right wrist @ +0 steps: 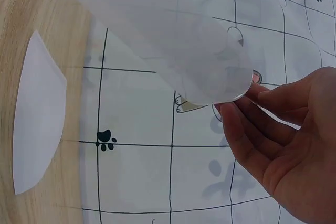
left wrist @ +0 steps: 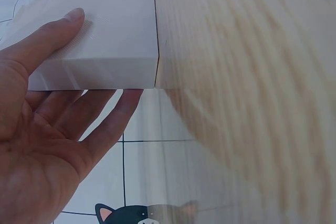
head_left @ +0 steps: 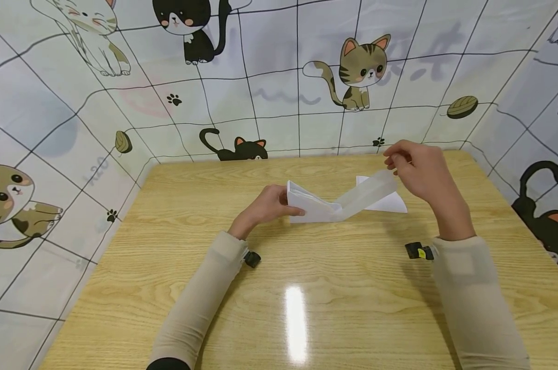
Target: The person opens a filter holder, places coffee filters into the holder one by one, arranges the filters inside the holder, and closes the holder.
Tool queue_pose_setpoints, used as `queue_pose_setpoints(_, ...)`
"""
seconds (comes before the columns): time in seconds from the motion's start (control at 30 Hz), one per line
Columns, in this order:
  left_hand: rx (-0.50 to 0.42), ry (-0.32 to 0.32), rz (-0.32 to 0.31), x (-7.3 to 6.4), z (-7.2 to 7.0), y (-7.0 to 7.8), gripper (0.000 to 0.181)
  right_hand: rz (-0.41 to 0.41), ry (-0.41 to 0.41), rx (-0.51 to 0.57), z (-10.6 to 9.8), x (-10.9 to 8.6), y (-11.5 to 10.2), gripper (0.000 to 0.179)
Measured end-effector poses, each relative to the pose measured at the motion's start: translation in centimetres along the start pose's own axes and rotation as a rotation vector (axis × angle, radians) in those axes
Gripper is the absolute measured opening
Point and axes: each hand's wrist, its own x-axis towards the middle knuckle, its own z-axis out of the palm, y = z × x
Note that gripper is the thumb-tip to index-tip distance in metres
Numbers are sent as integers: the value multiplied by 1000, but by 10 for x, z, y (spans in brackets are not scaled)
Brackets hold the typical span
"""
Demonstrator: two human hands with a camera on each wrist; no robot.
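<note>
A flat white box-like packet (head_left: 312,209) stands on edge on the wooden table. My left hand (head_left: 268,204) grips its left end, with the thumb on the near face and the fingers behind. In the left wrist view, the thumb lies on the broad white face and the fingers reach along the far side. From the packet's right end a translucent strip (head_left: 365,195) slants up to my right hand (head_left: 419,168). Thumb and fingertips pinch the strip's rounded end in the right wrist view. What the packet holds inside is hidden.
Behind the strip, a white piece of paper (head_left: 390,204) with a curved edge lies on the table (head_left: 241,318). A cat-patterned sheet (head_left: 279,108) rises along the table's back edge and both sides.
</note>
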Motion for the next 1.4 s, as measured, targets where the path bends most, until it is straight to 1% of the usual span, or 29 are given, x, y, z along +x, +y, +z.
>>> queue_pose_setpoints(0.23,-4,1,10,0,1,-2,36,64,-21,-79,-2,3,16,36)
queue_pose_setpoints(0.5,1,6,-2,2,1,-5,37,99,-90,-103,6,7,40,34)
queue_pose_setpoints(0.6,-8,2,-3,2,1,-6,36,118,-143,-142,8,9,51,35)
queue_pose_setpoints(0.73,-18,-2,-7,2,1,-5,36,172,-239,-194,10,11,62,41)
queue_pose_setpoints(0.8,-20,-2,-3,1,1,-5,37,200,-301,-205,11,12,66,43)
queue_pose_setpoints(0.9,-23,-2,1,1,1,-5,37,219,-387,-217,15,13,73,46)
queue_pose_setpoints(1.0,-20,-2,5,2,1,-5,37,231,-443,-224,18,13,79,48)
queue_pose_setpoints(1.17,-12,-2,6,1,1,-7,38,259,-466,-210,23,12,85,46)
queue_pose_setpoints(1.4,-12,4,8,1,2,-6,37,256,-443,-208,30,11,87,42)
